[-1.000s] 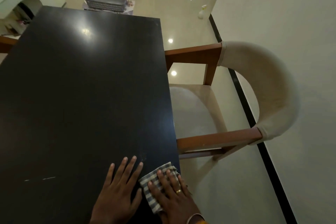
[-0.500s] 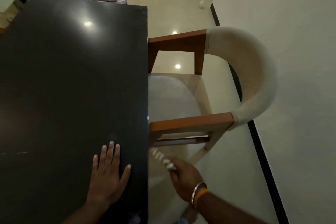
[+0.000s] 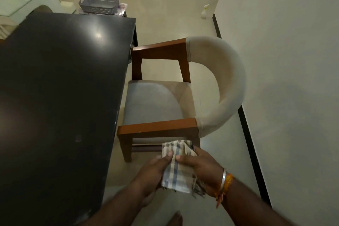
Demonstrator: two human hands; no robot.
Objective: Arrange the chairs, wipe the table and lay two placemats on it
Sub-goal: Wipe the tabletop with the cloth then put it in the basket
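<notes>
The cloth (image 3: 176, 169) is a small checked piece, pale cream with blue and grey stripes, folded into a rough rectangle with a frayed fringe hanging at its lower right corner. It is held in the air off the right edge of the worktop (image 3: 60, 97), over the floor (image 3: 165, 9), just in front of the near armrest of the chair (image 3: 165, 108).

Both hands meet on it. The left hand (image 3: 153, 172) comes in from the lower left, its thumb laid across the cloth's top face and the fingers curled beneath, pinching the left side. The right hand (image 3: 203, 167), with a metal bangle and an orange thread at the wrist, grips the right side, thumb on top pointing toward the left thumb, fingers wrapped under the fold. Both forearms reach forward from the bottom of the view.

The worktop is dark and glossy. The chair stands at its right edge, wooden arms toward it, pale curved back near the wall (image 3: 284, 60). A grey basket (image 3: 99, 3) sits beyond the far edge.
</notes>
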